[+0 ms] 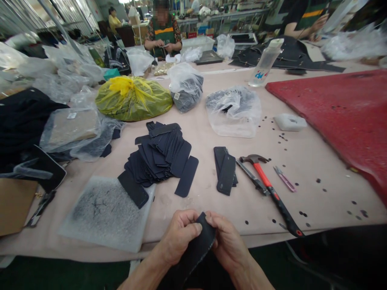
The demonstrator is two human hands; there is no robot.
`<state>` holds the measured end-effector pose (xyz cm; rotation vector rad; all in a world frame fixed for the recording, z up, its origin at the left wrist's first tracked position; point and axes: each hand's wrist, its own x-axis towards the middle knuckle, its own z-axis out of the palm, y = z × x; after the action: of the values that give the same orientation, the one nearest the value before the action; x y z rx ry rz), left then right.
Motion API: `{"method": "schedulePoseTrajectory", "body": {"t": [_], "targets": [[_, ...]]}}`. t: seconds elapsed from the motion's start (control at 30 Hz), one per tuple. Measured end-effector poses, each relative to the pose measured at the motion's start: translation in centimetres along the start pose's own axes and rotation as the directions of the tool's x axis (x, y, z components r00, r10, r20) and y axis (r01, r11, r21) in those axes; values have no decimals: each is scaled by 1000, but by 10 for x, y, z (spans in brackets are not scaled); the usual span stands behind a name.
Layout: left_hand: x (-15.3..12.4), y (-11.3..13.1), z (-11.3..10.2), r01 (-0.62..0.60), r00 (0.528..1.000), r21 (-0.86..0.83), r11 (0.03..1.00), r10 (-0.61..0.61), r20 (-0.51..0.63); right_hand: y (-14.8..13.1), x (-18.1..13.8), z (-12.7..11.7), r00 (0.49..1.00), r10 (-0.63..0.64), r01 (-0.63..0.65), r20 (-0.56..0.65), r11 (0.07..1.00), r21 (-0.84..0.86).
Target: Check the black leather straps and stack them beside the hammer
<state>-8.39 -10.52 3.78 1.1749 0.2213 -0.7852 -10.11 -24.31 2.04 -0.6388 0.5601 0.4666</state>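
Observation:
A dark fabric strip [196, 249] is pinched between both my hands at the table's near edge. My left hand [178, 237] grips its left side with thumb on top. My right hand [226, 241] holds its right side, fingers curled. Just beyond lies a fanned pile of similar dark strips [160, 157]. A small stack of strips [225, 169] sits to the right of that pile. A hammer with a red and black handle [269, 189] lies right of the stack.
A scuffed translucent cutting pad [105, 211] lies at left. A yellow bag [133, 98], clear plastic bags [234, 108], a spray bottle [266, 62] and a red mat [341, 112] are farther back. Punched dark dots [320, 189] scatter at right. A person works across the table.

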Motion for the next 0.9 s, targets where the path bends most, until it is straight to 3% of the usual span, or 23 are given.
{"method": "schedulePoseTrajectory", "body": {"t": [0.17,0.3,0.53,0.67,0.9], "targets": [[-1,-1,-4,-23,999,95,995,25,-21,-2,-2,-2,998,33,-32,46,999,-24],[-2,1,-7,-3,999,162,987,10,-43,-4,-6,-3,999,-17,20,28,995,-101],[-2,3,2,44,995,11,999,-43,-93,-2,-9,-3,997,-68,73,40,984,-160],[-3,3,-1,72,996,-62,995,-76,-49,-2,-8,-5,998,-43,46,34,995,-84],[-4,8,-19,154,986,24,988,-156,57,-7,-13,-4,996,41,-33,79,995,-99]]}}
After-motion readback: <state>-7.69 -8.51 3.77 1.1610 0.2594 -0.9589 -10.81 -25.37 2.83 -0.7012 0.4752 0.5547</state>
